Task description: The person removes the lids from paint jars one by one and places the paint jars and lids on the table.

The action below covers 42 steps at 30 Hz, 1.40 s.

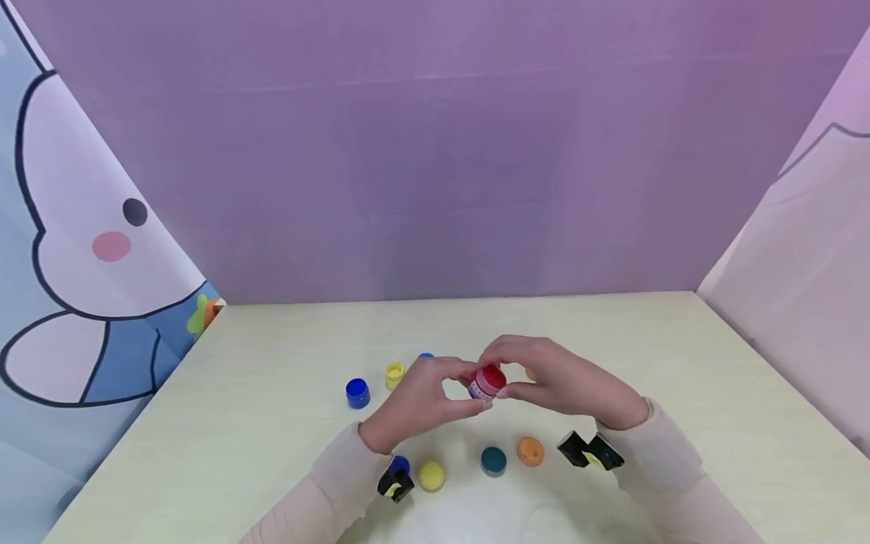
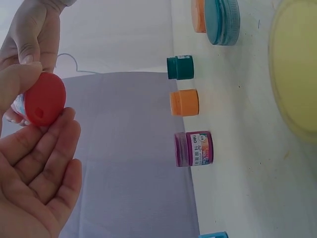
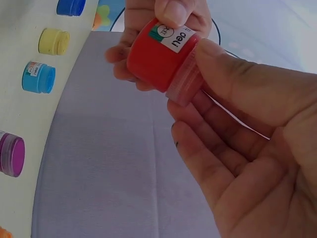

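Note:
A small red paint jar (image 1: 485, 383) is held up above the table, tilted, between both hands. The left hand (image 1: 431, 397) pinches its body between thumb and fingers; its thumb lies by the white label in the right wrist view. My right hand (image 1: 553, 378) grips the clear ridged lid (image 3: 185, 79) with thumb and fingertips, its other fingers loosely bent below. In the left wrist view, the smooth red end of the jar (image 2: 47, 99) faces the camera. Part of the label is hidden under the left thumb.
Farther back on the table stand a dark blue jar (image 1: 357, 393), a yellow jar (image 1: 395, 375), a purple jar (image 2: 194, 148), an orange jar (image 2: 184, 102) and a green jar (image 2: 181, 67). Near the front lie yellow (image 1: 431, 477), teal (image 1: 494, 461) and orange (image 1: 531, 451) round lids.

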Each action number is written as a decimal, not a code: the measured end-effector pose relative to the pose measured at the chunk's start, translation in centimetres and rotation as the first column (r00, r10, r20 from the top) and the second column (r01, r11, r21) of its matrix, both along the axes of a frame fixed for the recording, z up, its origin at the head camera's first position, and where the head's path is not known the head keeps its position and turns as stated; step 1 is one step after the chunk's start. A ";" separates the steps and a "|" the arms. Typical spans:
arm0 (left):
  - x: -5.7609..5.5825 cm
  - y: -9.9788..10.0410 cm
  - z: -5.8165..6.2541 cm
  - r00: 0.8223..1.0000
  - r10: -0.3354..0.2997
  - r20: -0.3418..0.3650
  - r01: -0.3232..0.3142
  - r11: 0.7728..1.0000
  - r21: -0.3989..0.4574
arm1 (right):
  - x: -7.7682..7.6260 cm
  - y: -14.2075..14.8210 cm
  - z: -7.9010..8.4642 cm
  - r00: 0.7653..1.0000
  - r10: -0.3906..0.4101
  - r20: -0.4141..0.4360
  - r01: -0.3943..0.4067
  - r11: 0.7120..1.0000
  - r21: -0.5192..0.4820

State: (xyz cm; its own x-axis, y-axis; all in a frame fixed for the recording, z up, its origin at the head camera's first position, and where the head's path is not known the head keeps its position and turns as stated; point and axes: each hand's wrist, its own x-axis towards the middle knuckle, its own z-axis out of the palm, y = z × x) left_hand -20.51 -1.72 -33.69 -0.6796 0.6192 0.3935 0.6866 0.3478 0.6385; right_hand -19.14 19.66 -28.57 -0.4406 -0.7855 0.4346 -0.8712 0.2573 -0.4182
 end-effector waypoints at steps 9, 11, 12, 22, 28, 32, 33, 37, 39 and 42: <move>0.0 0.1 -0.2 0.998 0.056 -0.006 -0.056 0.998 0.018 | 0.2 -0.3 -0.3 0.971 -0.230 0.058 0.232 0.973 -0.021; 0.0 0.2 -0.3 0.998 0.068 -0.007 -0.068 0.998 0.018 | 0.3 -0.5 -0.3 0.950 -0.294 0.102 0.296 0.955 -0.004; 0.1 0.2 -0.2 0.997 0.071 -0.008 -0.071 0.997 0.018 | 0.4 -0.6 -0.3 0.938 -0.322 0.128 0.324 0.946 0.007; 0.1 0.2 -0.4 0.996 0.089 0.003 -0.089 0.996 -0.015 | 0.2 -1.1 -0.9 0.899 -0.383 0.214 0.373 0.924 0.085; 0.0 0.2 -0.6 0.997 0.078 -0.018 -0.079 0.997 -0.009 | 0.2 -1.1 -1.0 0.907 -0.361 0.218 0.353 0.932 0.076; -0.1 0.1 -0.7 0.997 0.072 -0.015 -0.073 0.997 -0.010 | 0.1 -1.1 -1.0 0.918 -0.341 0.203 0.331 0.940 0.082; -0.1 0.1 -0.7 0.997 0.071 -0.017 -0.071 0.997 -0.007 | 0.1 -1.1 -1.0 0.921 -0.338 0.193 0.328 0.941 0.083; -0.1 0.2 -0.7 0.998 0.068 -0.007 -0.068 0.998 -0.005 | 0.1 -1.0 -0.8 0.927 -0.327 0.181 0.317 0.945 0.085; 0.0 0.2 -0.6 0.998 0.067 0.004 -0.067 0.998 -0.007 | 0.1 -0.9 -0.7 0.928 -0.321 0.190 0.310 0.947 0.089; -0.1 0.2 -0.6 0.998 0.062 0.008 -0.062 0.998 -0.006 | 0.1 -0.9 -0.7 0.933 -0.303 0.192 0.291 0.953 0.086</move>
State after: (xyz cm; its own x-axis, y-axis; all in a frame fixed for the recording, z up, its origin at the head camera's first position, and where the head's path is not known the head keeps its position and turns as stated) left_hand -20.57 -1.51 -34.31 -0.7198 0.5779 0.3846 0.6586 0.3934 0.6415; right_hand -19.09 18.77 -29.24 -0.7311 -0.6253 0.2728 -0.6507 0.5190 -0.5544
